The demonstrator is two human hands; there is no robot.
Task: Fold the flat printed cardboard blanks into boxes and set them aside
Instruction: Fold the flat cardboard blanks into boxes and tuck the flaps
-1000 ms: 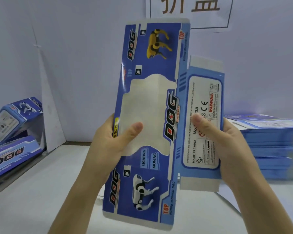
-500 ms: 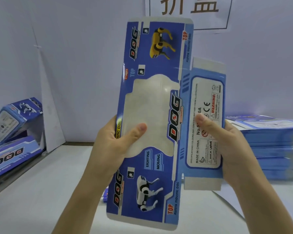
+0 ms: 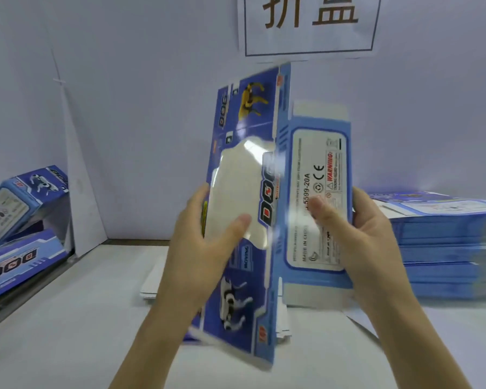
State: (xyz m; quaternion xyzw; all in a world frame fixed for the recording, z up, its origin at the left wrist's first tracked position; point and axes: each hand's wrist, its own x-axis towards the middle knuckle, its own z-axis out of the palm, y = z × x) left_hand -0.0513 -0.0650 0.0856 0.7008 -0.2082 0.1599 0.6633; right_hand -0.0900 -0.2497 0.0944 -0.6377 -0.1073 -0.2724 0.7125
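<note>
Both thumbs (image 3: 237,226) are pressed on the printed face, the other fingers mostly hidden behind the card; the cardboard blank (image 3: 244,290) is thus pinched at mid-height, by the left hand (image 3: 197,256) on its window panel and the right hand (image 3: 365,242) on its label panel; it is held upright above the table (image 3: 68,318), bent along a vertical crease. Judged light, thin, springy, glossy; the clear window film is judged the weak spot, so grips are best placed beside creases. Blue print, robot dogs, pale label noted; edges blurred.
</note>
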